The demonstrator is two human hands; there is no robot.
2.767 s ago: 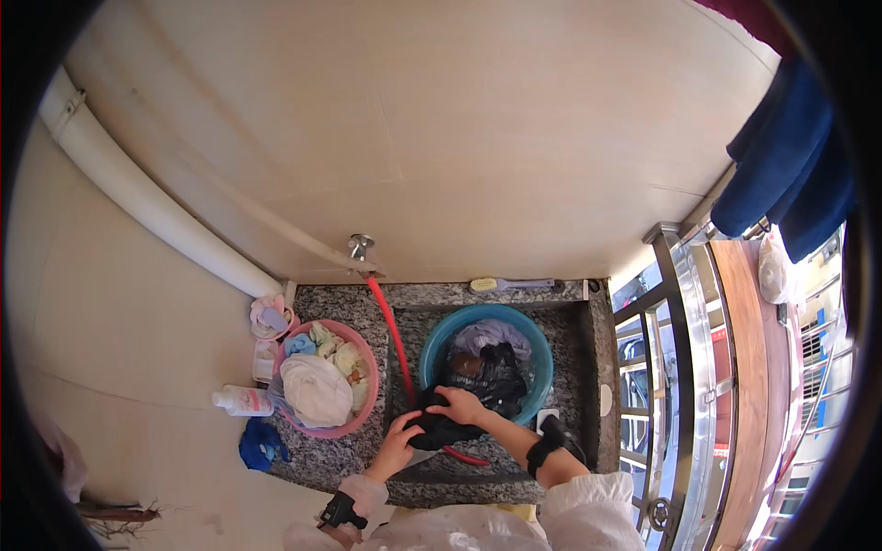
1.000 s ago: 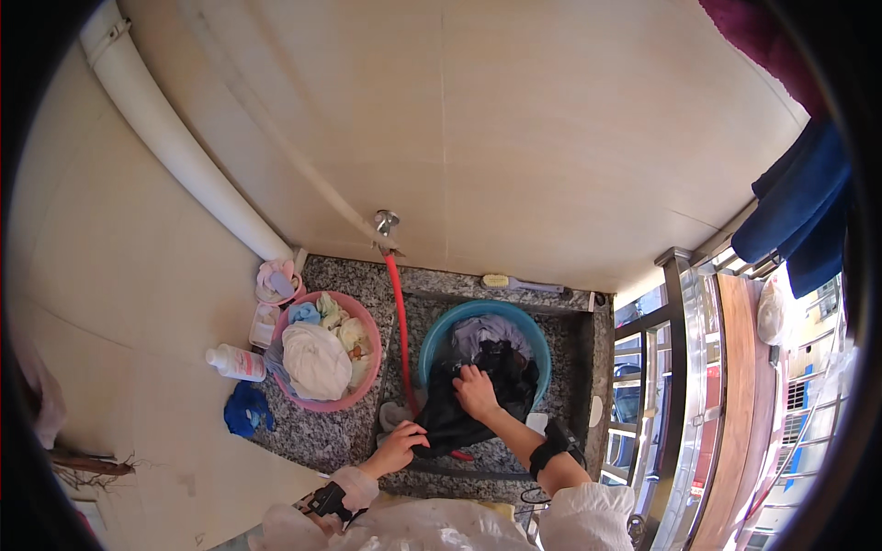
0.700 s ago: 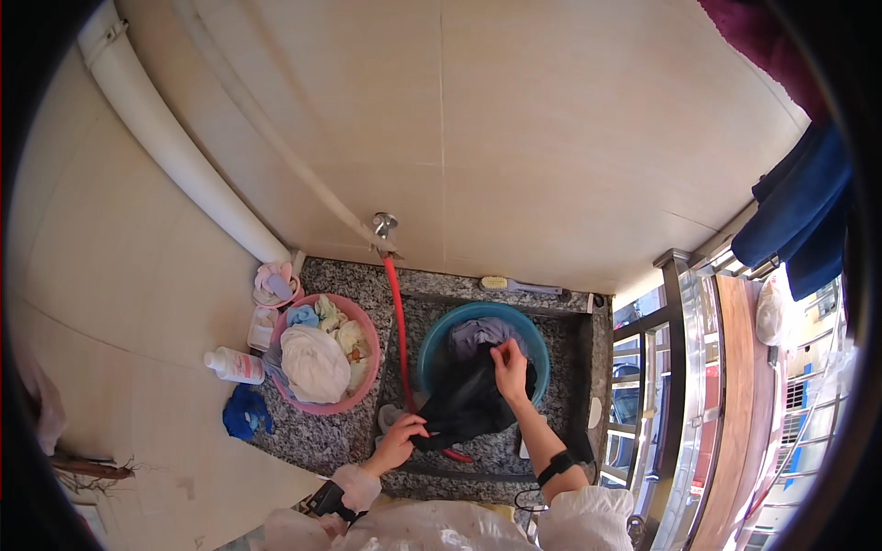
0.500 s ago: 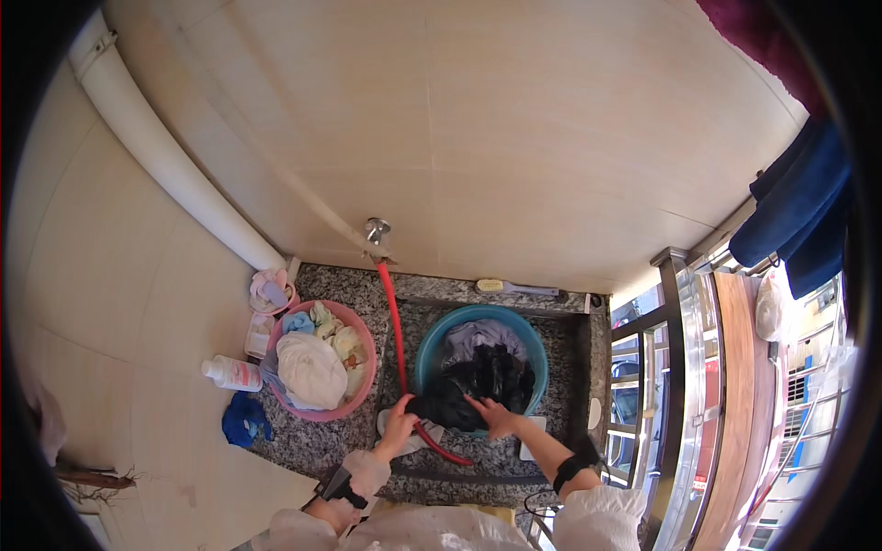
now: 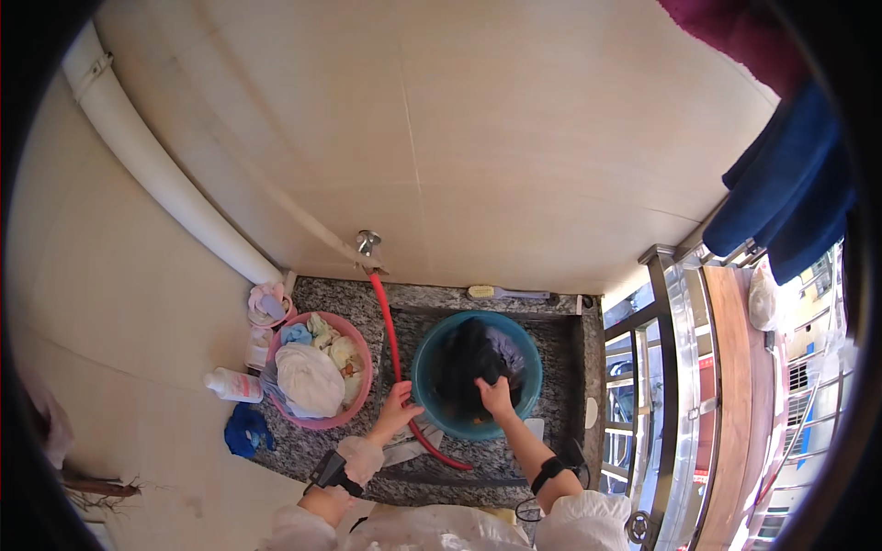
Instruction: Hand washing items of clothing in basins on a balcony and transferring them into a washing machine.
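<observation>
A teal basin (image 5: 424, 404) stands in the stone sink, with wet-looking dark water inside it. In it lies a black garment (image 5: 462, 354), and beside that some lavender-grey cloth (image 5: 506, 347). My right hand (image 5: 494, 395) reaches down over the basin's near right part, its fingers closed on the black garment. My left hand (image 5: 396, 406) is by the basin's near left rim, holding nothing, thumb and fingers apart. It is close to a red hose (image 5: 390, 329), which runs from the tap (image 5: 368, 242) past the basin. A greyish-white cloth (image 5: 411, 447) lies under the hose.
To the left, a pink basin (image 5: 367, 376) holds white and pale clothes. Beside it are a white bottle (image 5: 233, 384), a blue cloth (image 5: 246, 430) and a small pink bowl (image 5: 269, 304). A scrubbing brush (image 5: 511, 293) lies on the back ledge. Railings (image 5: 660, 317) rise at right.
The black garment has moved from the near rim into the basin's middle and far part, covering some lavender cloth. My left hand has let go of it; my right hand has moved inward.
</observation>
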